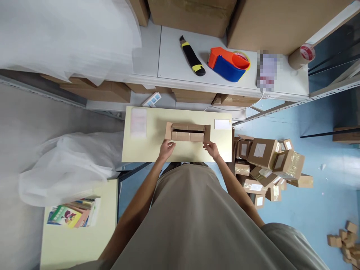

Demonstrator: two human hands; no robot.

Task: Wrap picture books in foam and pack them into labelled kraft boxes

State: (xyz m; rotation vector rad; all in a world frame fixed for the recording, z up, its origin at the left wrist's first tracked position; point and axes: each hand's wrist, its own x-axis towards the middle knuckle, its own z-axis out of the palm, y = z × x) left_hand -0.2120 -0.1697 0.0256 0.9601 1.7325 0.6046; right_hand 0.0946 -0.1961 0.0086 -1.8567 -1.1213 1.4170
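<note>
A small brown cardboard box [188, 136] lies on the pale yellow table in front of me. Its two long flaps are folded inward with a dark gap between them, and the short end flaps stick out to either side. My left hand [167, 150] is at the near left corner, its fingers bent against the left end flap. At the near right corner, the fingers of my right hand [212, 150] pinch the lower edge of the right end flap. What lies inside the box is hidden.
Beyond the table [146, 148], a shelf holds a utility knife [192, 55], an orange and blue tape dispenser [228, 64] and a tape roll [302, 56]. Taped parcels [263, 152] are piled on the right. White wrapping sheet [81, 165] and books [74, 213] are at left.
</note>
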